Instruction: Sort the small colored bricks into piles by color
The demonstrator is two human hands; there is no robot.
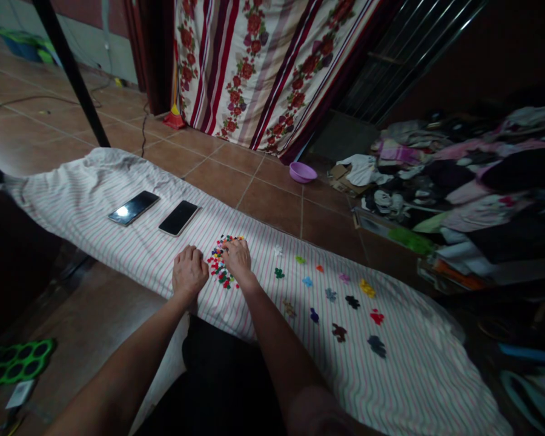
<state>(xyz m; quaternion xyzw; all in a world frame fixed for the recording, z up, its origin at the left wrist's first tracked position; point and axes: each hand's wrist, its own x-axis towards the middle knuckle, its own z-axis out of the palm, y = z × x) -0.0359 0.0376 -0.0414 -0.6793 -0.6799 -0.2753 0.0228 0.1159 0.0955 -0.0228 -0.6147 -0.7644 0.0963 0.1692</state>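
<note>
A mixed pile of tiny colored pieces (221, 272) lies on a striped cloth (263, 315); their exact kind is too small to tell. My right hand (238, 260) is over the pile's right side, fingers bent and drawn together with the tips among the pieces. What they pinch, if anything, is hidden. Just left of the pile, my left hand (189, 272) rests on the cloth with curled fingers, and its palm side is hidden. To the right lie several small single-color heaps, among them a yellow heap (367, 287), a red heap (376, 316) and a dark green heap (279, 274).
Two phones, a dark phone (134, 208) and a light-edged phone (178, 218), lie left of the pile. Beyond the cloth, a purple basin (303, 172) stands on the tiled floor (272, 206). Clothes (472, 163) are heaped at the right. A floral curtain (254, 66) hangs behind.
</note>
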